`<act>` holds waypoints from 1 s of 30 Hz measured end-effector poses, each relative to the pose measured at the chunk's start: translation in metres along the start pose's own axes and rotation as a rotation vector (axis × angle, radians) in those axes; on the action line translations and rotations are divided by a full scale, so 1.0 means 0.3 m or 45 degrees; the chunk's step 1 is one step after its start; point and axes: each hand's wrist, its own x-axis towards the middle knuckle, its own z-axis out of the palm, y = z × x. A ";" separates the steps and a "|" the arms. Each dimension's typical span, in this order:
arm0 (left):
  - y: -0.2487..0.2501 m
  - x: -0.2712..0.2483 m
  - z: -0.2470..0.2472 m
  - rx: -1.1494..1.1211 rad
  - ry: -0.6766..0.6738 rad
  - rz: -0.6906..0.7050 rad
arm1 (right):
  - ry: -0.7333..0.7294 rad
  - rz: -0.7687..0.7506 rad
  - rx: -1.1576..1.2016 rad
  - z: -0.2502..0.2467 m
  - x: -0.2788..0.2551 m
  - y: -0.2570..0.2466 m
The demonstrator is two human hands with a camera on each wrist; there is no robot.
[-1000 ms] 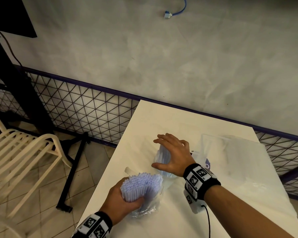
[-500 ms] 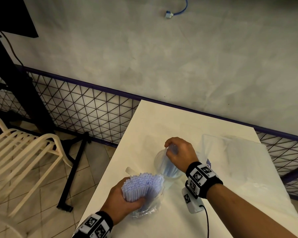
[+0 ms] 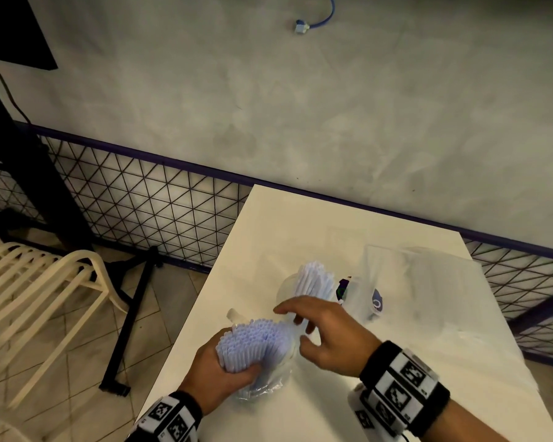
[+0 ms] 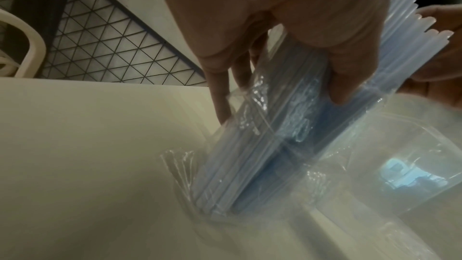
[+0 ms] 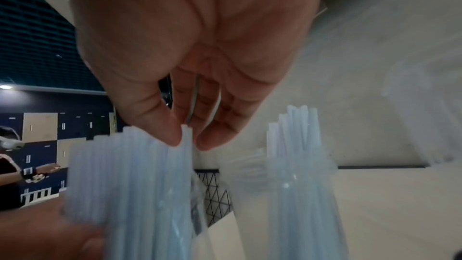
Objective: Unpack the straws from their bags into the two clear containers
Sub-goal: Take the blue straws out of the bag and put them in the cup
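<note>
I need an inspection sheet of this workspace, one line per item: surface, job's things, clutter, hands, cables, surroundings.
Surface: white table, standing against a grey wall.
Job's things: bundle of pale blue straws partly out of its clear bag; clear container already holding straws, upright; loose clear bags on the table's right side.
Clutter: small blue-marked item under the plastic, cannot tell what.
Hands: left hand holds the bundle in a full grip; right hand pinches straw tips between thumb and finger.
Cables: blue cable with connector on the wall.
Surroundings: cream chair, wire mesh fence, tiled floor.
</note>
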 end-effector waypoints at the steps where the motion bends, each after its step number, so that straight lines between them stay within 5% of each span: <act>1: 0.001 -0.001 0.001 -0.001 -0.002 -0.006 | -0.016 0.014 -0.001 0.017 -0.010 0.008; 18: 0.013 -0.020 0.010 0.005 -0.058 0.004 | 0.307 0.253 0.525 0.193 -0.069 0.068; 30: 0.015 -0.021 0.010 -0.044 -0.066 -0.034 | 0.502 0.090 0.306 0.201 -0.051 0.041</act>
